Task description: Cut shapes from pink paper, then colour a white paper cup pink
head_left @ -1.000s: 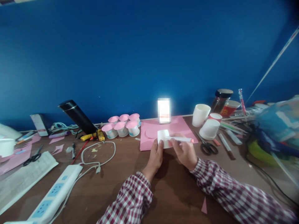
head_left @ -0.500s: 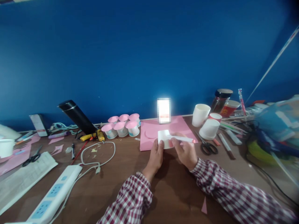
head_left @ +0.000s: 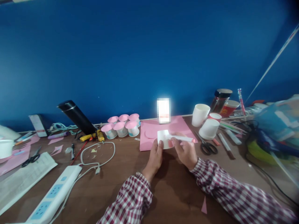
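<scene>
My left hand [head_left: 155, 155] is closed around a small white paper cup [head_left: 161, 136], the thumb lying along its near side. In my right hand [head_left: 187, 151] is a white marker with a pink end [head_left: 184, 138], its tip against or very close to the cup's side. A reddish patch shows on the cup near my right fingers. Both hands are just in front of pink paper sheets [head_left: 146, 145], on which a pink paper circle [head_left: 151, 133] lies.
Several small cups with pink tops [head_left: 120, 126] stand left of the sheets. To the right are white cups [head_left: 200, 115], black scissors [head_left: 208, 148] and markers [head_left: 226, 145]. A power strip [head_left: 56, 189], white cable [head_left: 114, 152] and black flask [head_left: 77, 116] lie left. Behind is a blue wall [head_left: 149, 56].
Almost nothing differs. The marker's tip has shifted very slightly left along the cup, and the whole view has moved a touch.
</scene>
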`<move>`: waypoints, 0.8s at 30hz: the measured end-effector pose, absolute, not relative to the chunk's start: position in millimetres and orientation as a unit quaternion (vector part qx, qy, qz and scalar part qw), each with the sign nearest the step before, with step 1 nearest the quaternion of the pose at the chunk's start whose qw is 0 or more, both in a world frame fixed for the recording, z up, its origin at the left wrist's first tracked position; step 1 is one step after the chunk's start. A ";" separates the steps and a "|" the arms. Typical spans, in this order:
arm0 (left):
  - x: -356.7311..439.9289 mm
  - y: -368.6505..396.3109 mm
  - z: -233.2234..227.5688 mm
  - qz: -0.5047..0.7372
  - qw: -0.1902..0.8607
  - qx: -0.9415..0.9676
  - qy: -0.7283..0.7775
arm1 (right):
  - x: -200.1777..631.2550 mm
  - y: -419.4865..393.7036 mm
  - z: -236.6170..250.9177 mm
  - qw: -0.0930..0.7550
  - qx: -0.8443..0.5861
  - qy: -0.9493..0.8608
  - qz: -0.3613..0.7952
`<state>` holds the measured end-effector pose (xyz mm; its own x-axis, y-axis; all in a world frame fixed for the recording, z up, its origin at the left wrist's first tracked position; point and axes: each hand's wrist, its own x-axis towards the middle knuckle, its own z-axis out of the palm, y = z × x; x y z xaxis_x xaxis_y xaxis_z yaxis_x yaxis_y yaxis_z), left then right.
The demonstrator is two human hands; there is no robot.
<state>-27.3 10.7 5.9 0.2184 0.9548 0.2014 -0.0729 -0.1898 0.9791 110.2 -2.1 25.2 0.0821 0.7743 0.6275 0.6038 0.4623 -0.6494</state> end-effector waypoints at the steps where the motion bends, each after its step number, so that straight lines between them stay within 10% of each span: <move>1: -27.4 10.8 5.7 0.500 0.516 0.585 0.375 | 110.4 -2.0 25.3 0.528 -0.514 -0.671 0.081; 24: -29.3 9.6 6.9 0.485 0.522 0.568 0.412 | 110.3 -4.5 27.9 0.516 -0.523 -0.673 0.082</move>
